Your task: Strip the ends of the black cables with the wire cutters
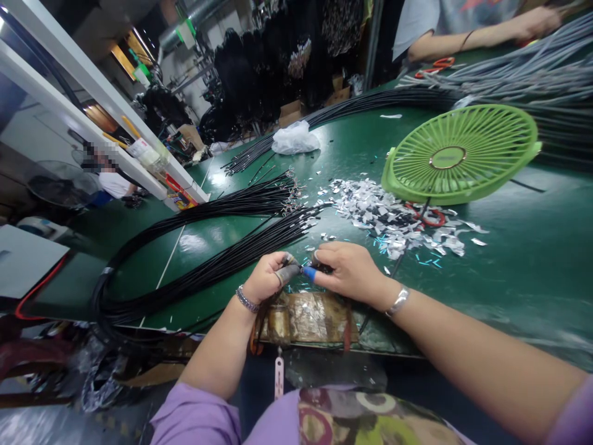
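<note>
My left hand [273, 275] is closed in a pinch near the table's front edge, with dark wrapping on its fingers. It seems to hold a thin black cable, mostly hidden by the fingers. Fingertip to fingertip with it, my right hand [345, 269] is also closed, blue tape round one digit. What the right fingers pinch is too small and covered to make out. Just beyond both hands lies a bundle of black cables [241, 247] with whitish ends. Under my wrists, a tape-covered board [315, 315] sits at the table edge.
A pile of silvery foil scraps [384, 213] with blue bits spreads ahead, red-handled scissors [433, 216] among it. A green fan [458, 154] stands behind. Further off are a plastic bag [295, 139], grey cables [519, 74] and a co-worker's arm [486, 37]. A white post [106, 111] rises left.
</note>
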Demonstrator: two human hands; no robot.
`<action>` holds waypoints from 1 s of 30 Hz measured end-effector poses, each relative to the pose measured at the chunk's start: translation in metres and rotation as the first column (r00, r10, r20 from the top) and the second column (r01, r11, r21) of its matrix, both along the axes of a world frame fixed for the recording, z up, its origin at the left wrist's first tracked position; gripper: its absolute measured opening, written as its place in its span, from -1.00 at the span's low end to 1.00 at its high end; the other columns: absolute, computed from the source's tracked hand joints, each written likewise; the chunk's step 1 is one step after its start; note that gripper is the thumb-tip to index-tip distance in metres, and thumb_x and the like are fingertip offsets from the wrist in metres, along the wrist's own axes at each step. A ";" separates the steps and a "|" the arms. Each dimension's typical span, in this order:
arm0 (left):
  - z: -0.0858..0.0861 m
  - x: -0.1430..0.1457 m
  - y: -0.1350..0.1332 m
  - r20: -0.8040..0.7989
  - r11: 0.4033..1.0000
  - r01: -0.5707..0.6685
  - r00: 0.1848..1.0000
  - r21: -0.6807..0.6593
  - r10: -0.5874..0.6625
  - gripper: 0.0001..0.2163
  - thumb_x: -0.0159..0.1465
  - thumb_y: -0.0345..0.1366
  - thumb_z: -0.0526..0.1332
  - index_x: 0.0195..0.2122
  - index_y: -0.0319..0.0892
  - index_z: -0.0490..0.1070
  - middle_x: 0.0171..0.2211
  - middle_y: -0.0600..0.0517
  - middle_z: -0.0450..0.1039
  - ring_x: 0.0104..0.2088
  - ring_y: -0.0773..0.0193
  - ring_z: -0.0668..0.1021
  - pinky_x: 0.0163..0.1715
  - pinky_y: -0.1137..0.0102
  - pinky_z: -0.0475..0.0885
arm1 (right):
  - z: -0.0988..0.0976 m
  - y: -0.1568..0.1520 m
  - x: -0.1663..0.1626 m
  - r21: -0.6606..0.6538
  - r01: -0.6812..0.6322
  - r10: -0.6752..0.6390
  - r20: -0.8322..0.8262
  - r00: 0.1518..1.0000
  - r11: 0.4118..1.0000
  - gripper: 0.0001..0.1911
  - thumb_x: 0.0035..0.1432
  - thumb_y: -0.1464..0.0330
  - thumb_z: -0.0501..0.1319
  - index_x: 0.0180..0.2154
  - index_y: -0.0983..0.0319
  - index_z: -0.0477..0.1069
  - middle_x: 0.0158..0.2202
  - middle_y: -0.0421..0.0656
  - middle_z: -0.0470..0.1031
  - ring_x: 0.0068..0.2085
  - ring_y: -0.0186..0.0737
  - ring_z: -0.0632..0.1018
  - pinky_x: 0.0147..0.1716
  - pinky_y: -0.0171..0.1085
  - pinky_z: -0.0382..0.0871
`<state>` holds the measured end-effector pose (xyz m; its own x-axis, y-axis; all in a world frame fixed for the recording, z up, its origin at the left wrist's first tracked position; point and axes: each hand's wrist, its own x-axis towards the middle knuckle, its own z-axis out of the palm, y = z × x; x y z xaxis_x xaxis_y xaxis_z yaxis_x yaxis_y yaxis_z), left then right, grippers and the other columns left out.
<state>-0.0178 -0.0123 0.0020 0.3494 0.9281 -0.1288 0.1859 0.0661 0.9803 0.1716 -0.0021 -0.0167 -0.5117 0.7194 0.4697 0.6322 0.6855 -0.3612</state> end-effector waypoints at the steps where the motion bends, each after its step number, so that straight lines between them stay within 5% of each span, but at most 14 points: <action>1: -0.001 0.000 0.001 -0.014 1.000 -0.009 1.000 0.018 0.009 -0.59 -0.03 0.03 0.35 -0.52 -0.23 0.30 -0.76 0.23 0.14 -0.76 0.57 0.12 -0.75 0.55 0.00 | 0.000 0.001 0.000 -0.037 -0.054 0.053 -0.026 0.998 0.998 -0.65 0.14 0.20 0.08 -0.62 0.21 0.24 -0.61 -0.21 0.26 -0.52 -0.32 0.25 -0.51 -0.31 -0.02; 4: -0.004 -0.002 0.004 -0.022 0.997 -0.066 0.998 0.026 0.066 -0.58 -0.03 0.06 0.34 -0.50 -0.22 0.30 -0.76 0.23 0.16 -0.77 0.55 0.14 -0.76 0.55 0.01 | 0.000 0.003 0.000 -0.134 -0.167 0.146 -0.153 0.977 0.977 -0.59 0.17 0.13 0.03 -0.63 0.21 0.16 -0.63 -0.25 0.21 -0.55 -0.35 0.20 -0.52 -0.34 0.02; 9: -0.006 -0.005 0.006 -0.087 0.998 -0.062 0.994 -0.003 0.061 -0.59 0.07 0.09 0.23 -0.47 -0.23 0.33 -0.68 0.12 0.35 -0.74 0.51 0.27 -0.73 0.56 0.11 | -0.001 0.011 0.000 -0.360 -0.064 -0.070 -0.347 0.935 0.931 -0.54 0.17 0.02 -0.02 -0.60 0.19 0.13 -0.63 -0.26 0.19 -0.55 -0.35 0.20 -0.54 -0.34 0.06; 14: -0.010 -0.002 0.003 -0.165 0.994 -0.048 0.984 0.097 0.064 -0.68 0.11 -0.04 0.26 -0.51 -0.23 0.34 -0.69 0.13 0.33 -0.71 0.49 0.30 -0.68 0.55 0.20 | -0.007 0.015 -0.006 -0.533 -0.159 -0.117 -0.446 0.887 0.831 -0.63 0.08 0.05 0.09 -0.52 0.22 0.26 -0.56 -0.24 0.29 -0.49 -0.31 0.28 -0.50 -0.32 0.18; 18: -0.011 0.000 0.003 -0.184 0.993 -0.036 0.981 0.112 0.056 -0.74 0.08 -0.12 0.30 -0.47 -0.22 0.35 -0.65 0.11 0.39 -0.65 0.44 0.39 -0.62 0.53 0.29 | -0.011 0.012 -0.009 -0.527 -0.197 -0.094 -0.475 0.875 0.827 -0.80 0.04 0.24 0.13 -0.51 0.23 0.29 -0.56 -0.26 0.29 -0.49 -0.32 0.29 -0.50 -0.33 0.19; 25: -0.003 -0.003 0.007 -0.019 0.954 0.132 0.990 -0.270 -0.142 -0.56 -0.01 0.09 0.29 -0.50 -0.23 0.29 -0.65 0.05 0.44 -0.75 0.46 0.38 -0.78 0.57 0.00 | -0.007 0.011 -0.005 -0.467 -0.339 0.009 -0.577 0.817 0.817 -0.75 0.05 0.18 0.17 -0.48 0.23 0.34 -0.55 -0.25 0.33 -0.47 -0.33 0.30 -0.46 -0.33 0.21; 30: -0.005 -0.005 0.007 0.024 0.984 0.065 0.998 -0.168 -0.062 -0.54 -0.05 0.12 0.32 -0.54 -0.24 0.31 -0.75 0.15 0.31 -0.79 0.52 0.24 -0.77 0.56 0.04 | -0.004 0.011 -0.009 -0.549 -0.447 -0.056 -0.673 0.737 0.707 -0.63 -0.06 0.07 0.28 -0.48 0.25 0.36 -0.49 -0.22 0.39 -0.43 -0.31 0.34 -0.39 -0.29 0.24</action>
<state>-0.0228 -0.0056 -0.0026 0.4107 0.8694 -0.2746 0.1765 0.2197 0.9595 0.1624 0.0088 -0.0205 -0.4610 0.8684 0.1825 -0.0230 0.1939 -0.9808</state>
